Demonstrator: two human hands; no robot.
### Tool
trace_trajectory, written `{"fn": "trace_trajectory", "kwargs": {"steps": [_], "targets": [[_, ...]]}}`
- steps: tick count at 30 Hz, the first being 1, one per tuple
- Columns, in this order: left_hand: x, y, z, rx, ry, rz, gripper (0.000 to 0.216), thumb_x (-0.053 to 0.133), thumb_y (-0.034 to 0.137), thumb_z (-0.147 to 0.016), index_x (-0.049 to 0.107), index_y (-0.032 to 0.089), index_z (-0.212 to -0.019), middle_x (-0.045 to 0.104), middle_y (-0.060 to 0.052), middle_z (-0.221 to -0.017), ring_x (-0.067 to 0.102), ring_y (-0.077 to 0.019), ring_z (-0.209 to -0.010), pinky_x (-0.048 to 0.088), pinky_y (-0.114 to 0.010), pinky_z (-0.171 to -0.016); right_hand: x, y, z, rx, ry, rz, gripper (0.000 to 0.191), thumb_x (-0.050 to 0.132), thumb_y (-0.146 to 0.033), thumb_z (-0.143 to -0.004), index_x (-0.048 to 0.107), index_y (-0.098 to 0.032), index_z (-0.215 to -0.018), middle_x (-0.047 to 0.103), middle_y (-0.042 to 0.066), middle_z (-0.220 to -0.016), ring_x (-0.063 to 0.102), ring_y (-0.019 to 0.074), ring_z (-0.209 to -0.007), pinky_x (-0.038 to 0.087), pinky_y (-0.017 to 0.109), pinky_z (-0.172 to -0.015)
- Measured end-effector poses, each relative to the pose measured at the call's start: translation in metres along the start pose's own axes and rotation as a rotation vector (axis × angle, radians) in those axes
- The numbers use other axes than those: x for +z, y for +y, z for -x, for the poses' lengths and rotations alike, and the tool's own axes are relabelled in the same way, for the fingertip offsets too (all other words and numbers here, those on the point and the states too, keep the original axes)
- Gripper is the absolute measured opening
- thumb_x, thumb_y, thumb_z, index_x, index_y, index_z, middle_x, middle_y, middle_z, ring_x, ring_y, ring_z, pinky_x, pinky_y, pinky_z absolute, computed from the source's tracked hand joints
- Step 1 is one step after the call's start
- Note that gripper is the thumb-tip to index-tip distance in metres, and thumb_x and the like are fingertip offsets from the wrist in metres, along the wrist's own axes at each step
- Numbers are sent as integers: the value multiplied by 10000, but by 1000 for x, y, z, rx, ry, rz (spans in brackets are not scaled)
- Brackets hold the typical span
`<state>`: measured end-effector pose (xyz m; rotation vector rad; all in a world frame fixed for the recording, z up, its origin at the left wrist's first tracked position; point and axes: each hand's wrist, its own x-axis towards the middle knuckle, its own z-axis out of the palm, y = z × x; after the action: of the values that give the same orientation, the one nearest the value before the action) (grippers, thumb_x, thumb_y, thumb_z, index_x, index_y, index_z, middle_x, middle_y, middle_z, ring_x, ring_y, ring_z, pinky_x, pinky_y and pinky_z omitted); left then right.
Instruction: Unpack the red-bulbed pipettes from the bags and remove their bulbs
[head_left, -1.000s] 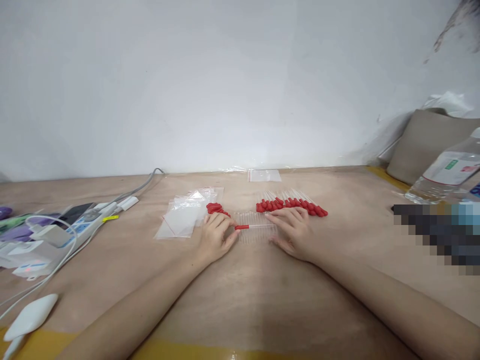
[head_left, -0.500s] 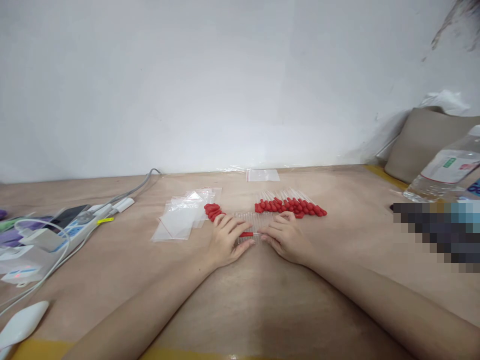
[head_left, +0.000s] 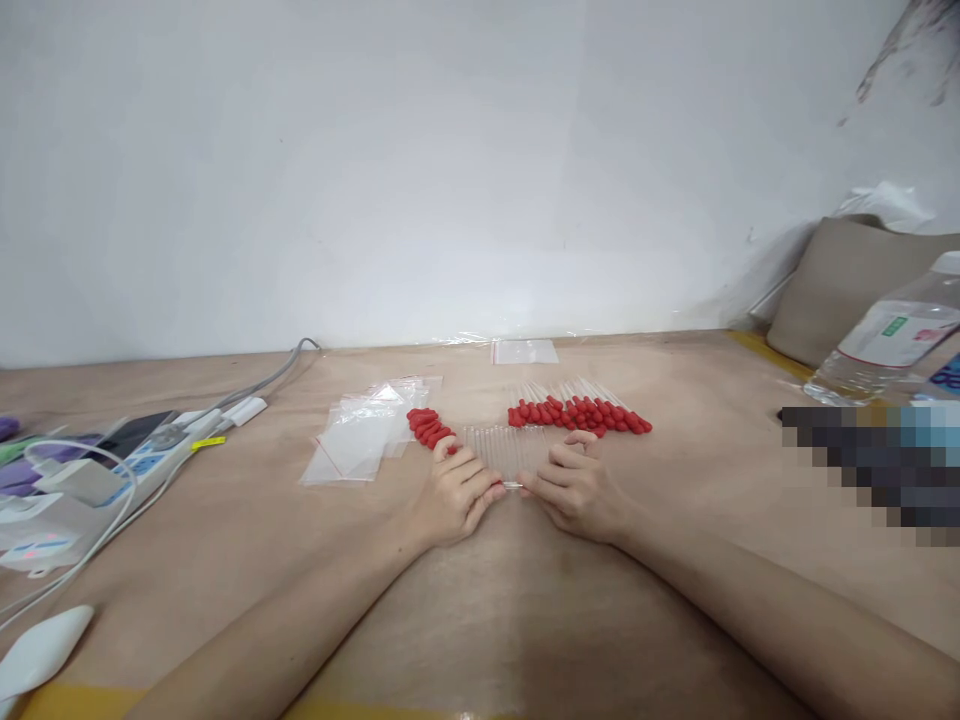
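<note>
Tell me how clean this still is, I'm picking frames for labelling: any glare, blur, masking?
Head view: soft even light, faint shadows under the left hand and right hand; clear tubes nearly vanish against the table; a pixelated block masks the right edge; no motion blur.

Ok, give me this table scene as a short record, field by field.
Left hand: fingertips pinch one end of a thin clear tube, mostly hidden
Right hand: fingertips pinch its other end
Just beyond hands: row of clear tubes
Left of row: loose red bulbs, zip bags
Back right: droppers with red bulbs
Far left: power strip
Far right: water bottle
</note>
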<state>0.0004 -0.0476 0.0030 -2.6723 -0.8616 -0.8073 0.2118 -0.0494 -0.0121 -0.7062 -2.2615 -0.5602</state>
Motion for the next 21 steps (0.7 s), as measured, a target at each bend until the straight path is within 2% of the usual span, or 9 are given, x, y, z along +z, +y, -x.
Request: {"fn": "trace_trajectory", "kwargs": {"steps": [4,10,12,14,17,21], "targets": [[-2,2,0,2,-49,7,256,364,250,-866,594,179,-777,545,-16,-583,466,-149,-623,313,-389,-816,-4,0,4,-56,-4,59,182,440,-220,-865,590,-282,-946,565,-57,-598,447,89,-644,244,342,-800],[-7,2,5,0,-76,44,263,346,221,-868,553,178,-712,521,-11,-576,453,-148,-619,323,-383,-811,-14,8,16,-132,15,100,331,443,-161,-852,522,-369,-1098,586,-93,-630,478,74,-647,253,307,-799],[-12,-5,11,-68,-50,49,278,327,208,-874,542,177,-701,524,-11,-588,458,-146,-622,335,-372,-794,-17,16,21,-59,26,103,350,446,-170,-846,509,-372,-1125,597,-82,-656,483,85,-662,262,308,-786],[-18,-16,17,-196,12,41,281,305,206,-884,553,181,-754,550,-21,-652,483,-151,-661,351,-359,-768,-18,25,25,114,40,125,330,451,-187,-837,528,-338,-1121,598,-53,-650,479,108,-667,265,327,-780],[-26,-34,18,-400,127,82,279,288,214,-893,551,191,-982,565,-49,-849,518,-169,-810,390,-341,-765,-15,32,26,347,19,165,303,453,-194,-819,564,-238,-1097,606,3,-673,480,143,-697,257,352,-773],[-28,-56,8,-510,215,112,297,324,199,-866,507,187,-1099,509,-55,-893,525,-166,-844,437,-326,-776,-8,28,22,428,-51,158,285,420,-176,-809,593,-197,-1035,626,34,-720,492,161,-711,248,344,-744]]}}
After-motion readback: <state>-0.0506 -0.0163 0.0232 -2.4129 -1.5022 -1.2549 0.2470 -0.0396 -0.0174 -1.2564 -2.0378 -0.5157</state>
